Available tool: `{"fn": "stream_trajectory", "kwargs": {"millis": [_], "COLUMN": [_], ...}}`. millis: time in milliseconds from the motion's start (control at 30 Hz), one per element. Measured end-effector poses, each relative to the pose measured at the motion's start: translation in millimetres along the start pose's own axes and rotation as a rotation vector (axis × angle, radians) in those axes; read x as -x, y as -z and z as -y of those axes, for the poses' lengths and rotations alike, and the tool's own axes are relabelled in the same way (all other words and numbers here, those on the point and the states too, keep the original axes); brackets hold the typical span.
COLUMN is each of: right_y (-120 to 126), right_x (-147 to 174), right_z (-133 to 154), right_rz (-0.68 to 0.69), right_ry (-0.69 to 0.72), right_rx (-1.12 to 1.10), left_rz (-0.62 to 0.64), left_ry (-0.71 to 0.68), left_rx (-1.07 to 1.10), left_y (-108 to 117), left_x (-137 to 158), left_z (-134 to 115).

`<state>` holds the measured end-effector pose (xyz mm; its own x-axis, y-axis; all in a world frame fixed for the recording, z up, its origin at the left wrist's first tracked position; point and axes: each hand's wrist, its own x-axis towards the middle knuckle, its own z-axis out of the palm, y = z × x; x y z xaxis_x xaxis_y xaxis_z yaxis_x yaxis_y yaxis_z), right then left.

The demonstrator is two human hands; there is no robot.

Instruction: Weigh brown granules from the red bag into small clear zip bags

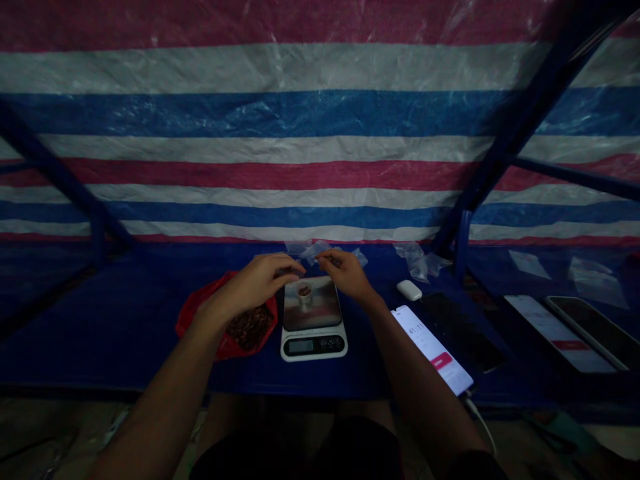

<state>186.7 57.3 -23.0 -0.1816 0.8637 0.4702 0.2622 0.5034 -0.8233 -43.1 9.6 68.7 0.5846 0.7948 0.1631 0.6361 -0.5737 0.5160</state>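
Note:
A white kitchen scale [314, 345] with a metal plate sits in front of me. On its plate stands a small clear cup [305, 293] with a few brown pieces in it. My left hand [270, 275] hovers by the plate's far left corner, fingers stretched out with a gap to the thumb. Across from it, my right hand [346, 272] has its fingertips pinched together near the clear plastic bags [316, 251]; what they hold, if anything, is too small to name. Left of the scale, partly behind my left forearm, lies an open red bag [193, 310] full of small brown pieces [253, 327].
To the right lie a white earbud case [409, 290], a lit phone [430, 350] with a cable, and two more phones [560, 333] [595, 327]. More plastic bags [417, 260] lie farther back. Blue metal bars [480, 180] and a striped tarp [300, 173] bound the blue table [125, 333].

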Motion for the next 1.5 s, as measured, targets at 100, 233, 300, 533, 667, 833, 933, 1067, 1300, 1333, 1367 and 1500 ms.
{"fn": "stream_trajectory", "kwargs": {"millis": [100, 233, 300, 533, 667, 833, 933, 1067, 1300, 1333, 1367, 1500], "right_y": [-0.1, -3.0, -5.3, -9.9, -8.8, -7.2, -7.6, -7.4, -3.8, -3.6, -3.4, -3.6], "right_x": [0.1, 1.0, 1.8, 3.4, 2.7, 2.4, 2.6, 2.8, 1.4, 1.2, 1.1, 0.5], "right_z": [-1.0, -0.2, 0.1, -4.0, -4.1, -2.7, -3.9, -5.0, -4.0, -4.2, -4.5, -5.9], "right_rz": [0.003, 0.029, 0.034, 0.056, 0.049, 0.048, 0.06, 0.061, 0.057, 0.056, 0.054, 0.044], "right_ry": [-0.022, -0.04, -0.042, -0.055, -0.042, -0.04, -0.047, -0.053, -0.027, -0.023, -0.016, 0.009], "right_rx": [-0.007, 0.0, 0.018, 0.04, 0.032, 0.038, 0.029, 0.03, 0.028, 0.026, 0.027, 0.02], "left_rz": [0.078, 0.185, 0.153, 0.102, 0.108, 0.076, 0.084, 0.064, 0.115, 0.131, 0.144, 0.17], "left_ry": [0.224, 0.438, 0.393, 0.302, 0.302, 0.311, 0.256, 0.142, 0.007, 0.0, -0.005, -0.018], "left_rx": [-0.029, -0.117, -0.148, -0.198, -0.16, -0.128, -0.133, -0.161, -0.167, -0.176, -0.188, -0.224], "left_y": [10.7, -1.9, -13.8, -24.3, -10.2, 10.5, 16.0, 12.6, -9.1, -11.9, -14.2, -18.0], "left_x": [34.7, 73.9, 81.0, 74.8, 76.2, 75.8, 67.3, 40.8, -12.1, -15.5, -17.6, -19.4], "left_z": [20.4, 49.8, 55.5, 48.3, 45.8, 38.2, 26.0, 1.5, -17.8, -17.6, -17.3, -17.7]}}
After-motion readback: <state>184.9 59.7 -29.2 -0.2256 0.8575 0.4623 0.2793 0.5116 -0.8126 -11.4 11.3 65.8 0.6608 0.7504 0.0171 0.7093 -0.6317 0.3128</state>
